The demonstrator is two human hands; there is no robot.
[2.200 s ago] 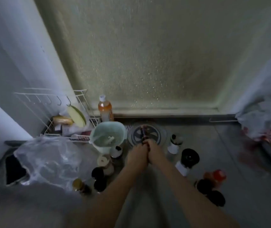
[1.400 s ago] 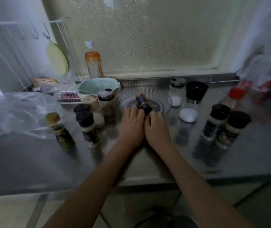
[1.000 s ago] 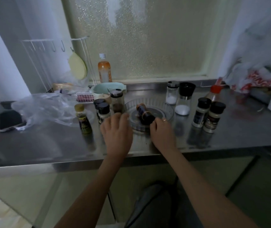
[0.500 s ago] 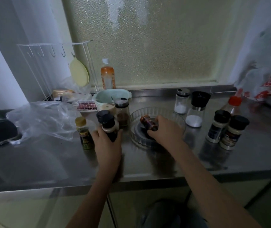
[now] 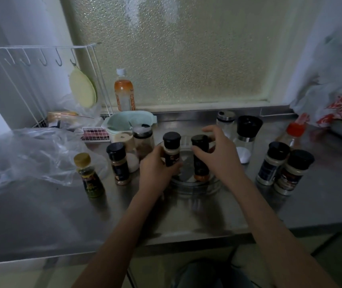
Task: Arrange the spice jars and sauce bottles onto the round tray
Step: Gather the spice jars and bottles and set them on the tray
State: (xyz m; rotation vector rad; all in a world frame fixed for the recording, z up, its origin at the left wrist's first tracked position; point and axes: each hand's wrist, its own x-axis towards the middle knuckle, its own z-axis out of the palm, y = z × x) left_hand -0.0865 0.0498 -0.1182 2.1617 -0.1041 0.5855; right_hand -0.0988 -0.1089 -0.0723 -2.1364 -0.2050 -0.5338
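Two jars were over the round glass tray (image 5: 195, 187) at this moment, one in each of my hands, and nothing else could be confirmed as loaded. My left hand (image 5: 155, 169) was wrapped firmly around a black-capped spice jar (image 5: 171, 149) with pale contents, held upright at the tray's left rim; whether its base had touched down, I could not tell. My right hand (image 5: 220, 154) sat over the top of a dark jar with reddish contents (image 5: 200, 159), thumb against its near side and fingers (image 5: 211, 129) spread loosely above and behind the cap. That jar stood upright inside the tray. I judged the grip there to be light, more steadying than clamped.

Outstanding items were numerous. To the left of the tray, on the steel counter (image 5: 41, 215), stood a brown spice shaker (image 5: 119, 163), a gold-capped sauce bottle (image 5: 89, 175), and a clear jar of dark spice (image 5: 143, 140) with a pale-filled jar partly hidden beside it. To the right stood a black-topped grinder (image 5: 246, 138) holding white grains, a small steel-capped shaker (image 5: 225, 121) behind it, a pair of black-capped jars (image 5: 284, 169) close together, and a red-capped bottle (image 5: 293, 134) behind them. An orange bottle (image 5: 124, 92) stood apart on the window ledge; whether it belonged to the set was unclear.

Assessment: the task was at an early stage, with most of the containers not yet moved.
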